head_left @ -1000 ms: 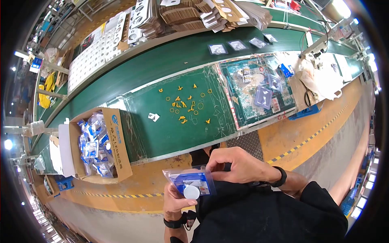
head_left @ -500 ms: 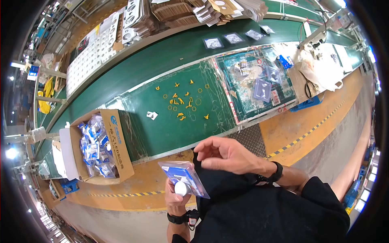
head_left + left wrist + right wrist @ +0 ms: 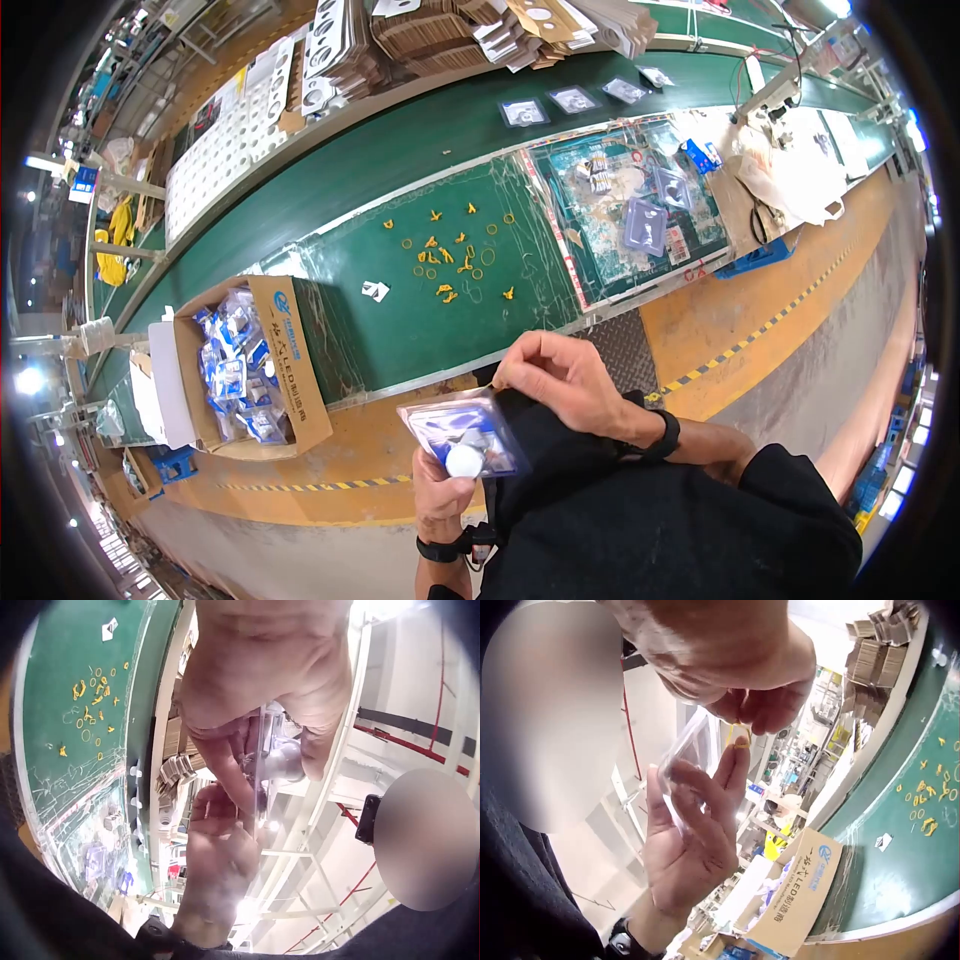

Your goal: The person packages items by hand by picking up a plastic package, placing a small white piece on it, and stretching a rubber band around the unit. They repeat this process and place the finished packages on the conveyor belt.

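Observation:
In the head view my left hand [image 3: 443,492] grips a clear plastic package [image 3: 420,418] with a blue card, and a white round part [image 3: 464,461] shows at its lower side. My right hand [image 3: 572,388] is at the package's upper right corner with fingers bent. The right wrist view shows a thin yellow band [image 3: 729,736] pinched by my right fingertips and reaching to the fingertips of my left hand [image 3: 694,851]. Seen from the left wrist, the package [image 3: 264,761] stands edge-on between my left thumb and fingers.
Yellow clips and bands [image 3: 431,242] lie scattered on the green table [image 3: 400,350], near a small white piece [image 3: 375,290]. An open carton [image 3: 292,350] of blue-carded packages stands at left. Flat clear packages [image 3: 524,112] lie at the back; scissors [image 3: 760,220] are at right.
The right hand moved off the package and came back to its upper corner, its fingers now drawn together. The package tilted in the left hand, then turned back to face the head camera more.

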A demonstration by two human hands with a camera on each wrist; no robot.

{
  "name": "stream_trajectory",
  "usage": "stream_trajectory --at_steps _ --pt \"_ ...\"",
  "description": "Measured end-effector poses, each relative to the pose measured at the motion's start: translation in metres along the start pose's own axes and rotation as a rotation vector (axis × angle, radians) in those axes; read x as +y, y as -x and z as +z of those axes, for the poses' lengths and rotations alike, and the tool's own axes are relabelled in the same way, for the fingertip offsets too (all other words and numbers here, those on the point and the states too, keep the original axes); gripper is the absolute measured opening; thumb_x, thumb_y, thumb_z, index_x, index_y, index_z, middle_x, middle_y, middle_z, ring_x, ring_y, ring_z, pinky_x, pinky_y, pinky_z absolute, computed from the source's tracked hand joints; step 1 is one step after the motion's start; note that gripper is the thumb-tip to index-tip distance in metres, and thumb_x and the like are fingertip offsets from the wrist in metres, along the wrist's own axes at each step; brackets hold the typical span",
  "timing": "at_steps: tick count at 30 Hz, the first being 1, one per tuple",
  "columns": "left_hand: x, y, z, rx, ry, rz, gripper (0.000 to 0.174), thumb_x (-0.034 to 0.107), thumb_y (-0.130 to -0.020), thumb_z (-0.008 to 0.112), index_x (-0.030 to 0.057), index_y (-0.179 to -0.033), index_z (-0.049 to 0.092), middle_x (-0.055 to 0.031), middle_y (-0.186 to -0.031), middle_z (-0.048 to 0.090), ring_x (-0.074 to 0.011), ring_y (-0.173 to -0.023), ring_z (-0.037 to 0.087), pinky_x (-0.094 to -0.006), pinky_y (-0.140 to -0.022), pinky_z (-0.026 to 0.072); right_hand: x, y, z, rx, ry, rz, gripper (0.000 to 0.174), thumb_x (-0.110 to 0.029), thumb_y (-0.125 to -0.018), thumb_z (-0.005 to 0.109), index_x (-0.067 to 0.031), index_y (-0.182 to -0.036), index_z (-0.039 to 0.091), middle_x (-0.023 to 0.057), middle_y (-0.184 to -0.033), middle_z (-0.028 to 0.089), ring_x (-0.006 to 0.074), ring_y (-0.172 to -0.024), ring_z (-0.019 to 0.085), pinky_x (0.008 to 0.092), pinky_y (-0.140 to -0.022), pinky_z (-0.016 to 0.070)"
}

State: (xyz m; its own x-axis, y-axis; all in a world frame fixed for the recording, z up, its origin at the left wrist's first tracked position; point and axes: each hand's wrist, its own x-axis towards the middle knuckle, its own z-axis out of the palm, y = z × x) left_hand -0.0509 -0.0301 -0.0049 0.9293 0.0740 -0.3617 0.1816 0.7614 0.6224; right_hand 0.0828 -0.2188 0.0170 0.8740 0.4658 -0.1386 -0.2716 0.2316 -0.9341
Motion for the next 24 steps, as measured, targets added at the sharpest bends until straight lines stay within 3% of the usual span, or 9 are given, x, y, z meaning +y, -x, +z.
stream_trajectory --at_steps 3,10,11,14,16,18,19,22,24 --pt "-0.003 0.003 -0.011 -0.132 0.23 -0.023 0.082 0.019 -0.068 0.088 -0.0081 -0.134 0.048 -0.0215 -0.123 0.061 -0.0366 -0.083 0.071 -0.0503 -0.068 0.0631 -0.003 -0.001 -0.005 0.003 -0.612 0.426 0.014 -0.017 -0.104 0.056 -0.0035 -0.1 0.057 0.0142 -0.107 0.067 0.0233 -0.102 0.065 0.0333 -0.091 0.0514" --pt "-0.007 -0.001 -0.019 -0.353 0.369 -0.045 0.075 0.016 -0.073 0.084 -0.0028 -0.137 0.049 -0.018 -0.108 0.061 -0.0385 -0.086 0.071 -0.0513 -0.066 0.0634 0.007 0.001 -0.009 -0.202 -1.038 0.508 0.018 -0.022 -0.107 0.053 -0.0062 -0.1 0.055 0.0009 -0.085 0.052 0.0114 -0.071 0.051 0.0286 -0.07 0.0447" --pt "-0.005 -0.004 -0.017 -0.391 0.393 -0.034 0.08 0.017 -0.073 0.085 -0.0043 -0.141 0.046 -0.0179 -0.107 0.061 -0.0379 -0.087 0.071 -0.0512 -0.068 0.0634 0.006 -0.001 -0.008 -0.2 -0.854 0.539 0.023 -0.025 -0.108 0.052 -0.0036 -0.11 0.059 -0.0027 -0.078 0.041 0.0073 -0.064 0.037 0.0258 -0.062 0.0347" --pt "0.013 -0.003 -0.012 -0.257 0.456 0.049 0.086 0.016 -0.073 0.084 -0.0071 -0.144 0.043 -0.0172 -0.101 0.062 -0.0378 -0.085 0.071 -0.0539 -0.071 0.0627 -0.015 -0.006 -0.027 -0.389 -0.503 0.662 0.034 -0.029 -0.108 0.053 -0.0004 -0.124 0.058 -0.0054 -0.074 0.041 0.0044 -0.064 0.037 0.0239 -0.058 0.0334" --pt "0.039 -0.002 -0.002 -0.206 0.057 -0.075 0.078 0.012 -0.068 0.087 -0.0097 -0.135 0.055 -0.018 -0.112 0.069 -0.029 -0.096 0.072 -0.0422 -0.085 0.0587 -0.021 -0.006 -0.038 -0.592 0.111 0.493 0.031 -0.028 -0.104 0.062 0.0014 -0.114 0.069 -0.0044 -0.078 0.061 0.0026 -0.065 0.048 0.0209 -0.057 0.0377" --pt "0.058 0.004 0.011 -0.138 -0.503 -0.253 0.075 0.006 -0.072 0.087 -0.0091 -0.138 0.054 -0.0157 -0.121 0.069 -0.0217 -0.107 0.069 -0.0342 -0.096 0.0538 -0.032 -0.021 -0.062 -0.696 0.108 0.534 0.027 -0.025 -0.101 0.066 0.0008 -0.104 0.072 -0.0001 -0.086 0.068 0.0045 -0.067 0.055 0.0205 -0.062 0.0441" --pt "0.064 0.0 0.029 -0.217 -0.6 -0.413 0.072 0.0 -0.075 0.086 -0.0071 -0.14 0.054 -0.0098 -0.125 0.069 -0.0122 -0.111 0.063 -0.0256 -0.102 0.0458 -0.022 -0.022 -0.061 -0.473 -0.167 0.516 0.025 -0.023 -0.099 0.067 0.0007 -0.103 0.073 0.0012 -0.083 0.069 0.0049 -0.068 0.057 0.0207 -0.064 0.0472" --pt "0.057 -0.017 0.055 -0.341 -1.144 -0.577 0.053 0.011 -0.077 0.087 0.001 -0.125 0.066 -0.0009 -0.101 0.071 -0.0102 -0.088 0.061 -0.0274 -0.083 0.0509 -0.026 -0.046 -0.035 -0.324 -0.091 0.516 0.024 -0.016 -0.097 0.069 0.0055 -0.104 0.074 0.0088 -0.096 0.075 0.0092 -0.069 0.062 0.0244 -0.062 0.0499" --pt "0.023 -0.023 0.024 -0.287 -0.998 -0.359 0.051 0.026 -0.078 0.089 0.002 -0.117 0.068 -0.0005 -0.096 0.07 -0.0113 -0.081 0.059 -0.0287 -0.076 0.0504 -0.031 -0.035 -0.001 -0.603 0.125 0.206 0.026 -0.021 -0.098 0.069 0.0023 -0.11 0.074 0.0102 -0.097 0.077 0.0132 -0.074 0.067 0.0298 -0.064 0.0526"
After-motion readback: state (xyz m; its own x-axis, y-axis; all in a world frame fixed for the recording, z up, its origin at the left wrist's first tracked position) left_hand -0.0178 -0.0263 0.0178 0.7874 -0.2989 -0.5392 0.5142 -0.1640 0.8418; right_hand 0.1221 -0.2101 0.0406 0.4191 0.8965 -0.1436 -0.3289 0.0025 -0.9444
